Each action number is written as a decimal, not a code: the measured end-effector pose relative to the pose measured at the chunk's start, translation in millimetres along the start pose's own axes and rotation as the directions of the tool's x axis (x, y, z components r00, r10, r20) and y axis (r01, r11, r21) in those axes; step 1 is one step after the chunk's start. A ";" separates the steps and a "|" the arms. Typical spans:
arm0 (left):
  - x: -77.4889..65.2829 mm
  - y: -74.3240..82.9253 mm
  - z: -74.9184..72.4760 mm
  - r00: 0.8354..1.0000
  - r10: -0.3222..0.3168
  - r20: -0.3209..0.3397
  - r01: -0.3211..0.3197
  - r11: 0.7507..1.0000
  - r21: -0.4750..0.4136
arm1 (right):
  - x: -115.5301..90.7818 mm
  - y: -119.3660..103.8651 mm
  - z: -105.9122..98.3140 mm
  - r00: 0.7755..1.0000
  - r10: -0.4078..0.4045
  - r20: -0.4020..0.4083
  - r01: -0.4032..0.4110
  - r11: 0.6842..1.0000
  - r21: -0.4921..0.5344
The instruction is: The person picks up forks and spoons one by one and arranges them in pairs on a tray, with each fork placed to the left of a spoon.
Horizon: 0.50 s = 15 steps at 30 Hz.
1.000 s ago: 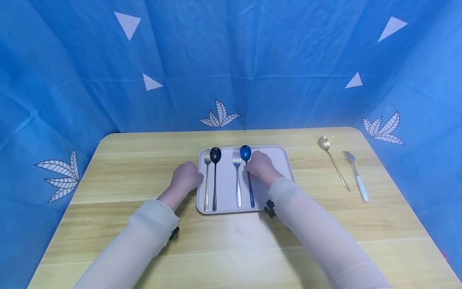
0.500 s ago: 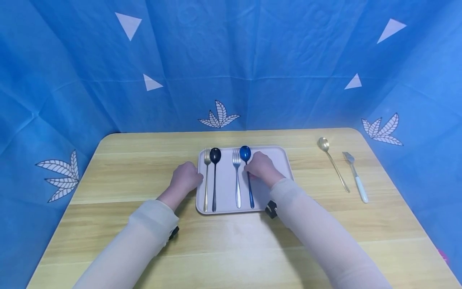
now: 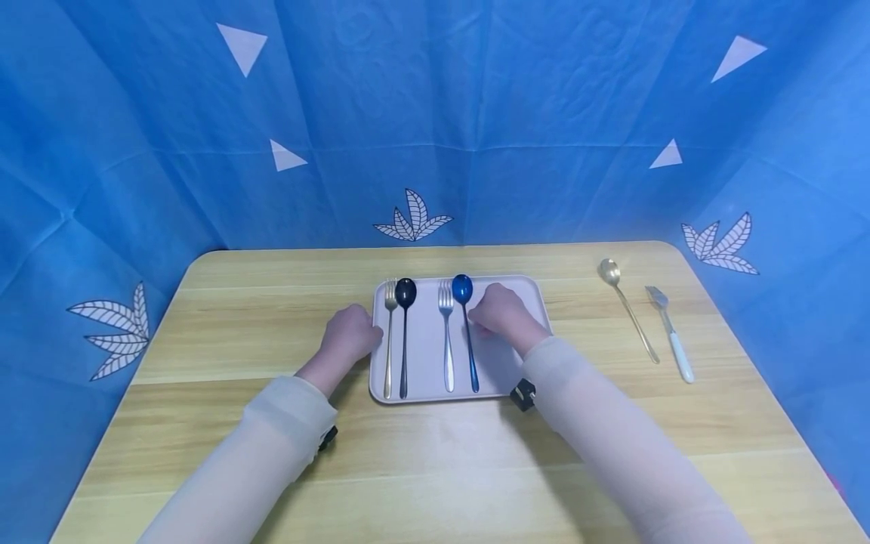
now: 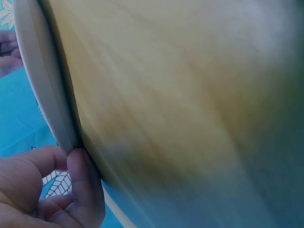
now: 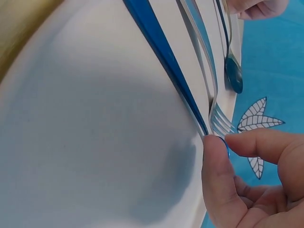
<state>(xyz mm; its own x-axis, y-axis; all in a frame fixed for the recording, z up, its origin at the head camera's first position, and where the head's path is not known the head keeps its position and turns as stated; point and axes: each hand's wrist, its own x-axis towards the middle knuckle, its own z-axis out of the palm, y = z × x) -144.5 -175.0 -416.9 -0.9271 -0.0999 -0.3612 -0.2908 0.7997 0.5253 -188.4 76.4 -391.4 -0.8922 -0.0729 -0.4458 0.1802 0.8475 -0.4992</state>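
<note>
A pale rectangular tray [image 3: 425, 340] lies on the table with cutlery set lengthwise on it. From left to right come a gold fork [image 3: 390, 301], a black spoon [image 3: 405, 292], a silver fork [image 3: 445, 302] and a blue spoon [image 3: 462, 287]. At the tray's left edge, my left hand [image 3: 350, 333] pinches the rim between thumb and fingers, plainest in the left wrist view. My right hand [image 3: 504, 311] hovers over the tray's right part, just right of the blue spoon's handle. In the right wrist view, its thumb and index finger [image 5: 259, 142] have a small gap between them.
On the right of the wooden table [image 3: 224, 332] lie a gold spoon [image 3: 627, 306] and a butter knife with a pale blue handle [image 3: 671, 332]. A blue cloth [image 3: 469, 113] with white triangles and leaves hangs behind the table.
My right hand has let go of the blue spoon and shifted slightly right, away from its handle. The left hand has stayed at the tray's rim.
</note>
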 end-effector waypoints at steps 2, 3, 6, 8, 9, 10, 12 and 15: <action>-0.1 -0.1 0.1 1.000 0.003 -0.001 -0.003 1.000 0.005 | -2.5 1.5 -2.4 1.000 -0.009 0.002 0.009 1.000 -0.007; -0.1 -0.3 0.1 1.000 0.006 -0.002 -0.006 1.000 0.008 | -3.4 2.2 -3.4 1.000 -0.012 0.002 0.012 1.000 -0.012; 0.1 -0.5 0.3 1.000 0.012 -0.006 -0.012 1.000 0.017 | -5.2 4.1 -5.9 1.000 -0.024 0.004 0.024 0.999 -0.024; 0.4 -0.9 0.2 1.000 0.012 -0.007 -0.012 1.000 0.020 | -6.0 5.0 -7.1 0.999 -0.033 0.004 0.033 0.999 -0.032; 0.4 -0.8 0.0 1.000 0.010 -0.006 -0.010 1.000 0.021 | -6.4 5.3 -7.9 0.999 -0.038 0.006 0.038 0.999 -0.036; 0.3 -0.7 -0.1 1.000 0.008 -0.006 -0.008 1.000 0.021 | -6.8 6.0 -8.9 0.999 -0.042 0.006 0.042 0.998 -0.039; 0.0 -0.5 -0.4 1.000 0.004 -0.003 -0.004 1.000 0.018 | -8.1 7.5 -11.0 0.999 -0.044 0.007 0.044 0.998 -0.045; -0.5 -0.3 -0.9 1.000 0.003 0.000 -0.003 1.000 0.015 | -10.8 9.5 -14.7 0.999 -0.036 0.015 0.037 0.998 -0.056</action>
<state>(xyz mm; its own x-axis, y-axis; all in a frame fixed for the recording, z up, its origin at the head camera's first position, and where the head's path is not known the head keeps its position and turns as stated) -144.2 -175.7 -416.2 -0.9281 -0.0977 -0.3594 -0.2846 0.8085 0.5151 -183.2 93.0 -380.4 -0.8916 -0.1118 -0.4387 0.1234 0.8723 -0.4732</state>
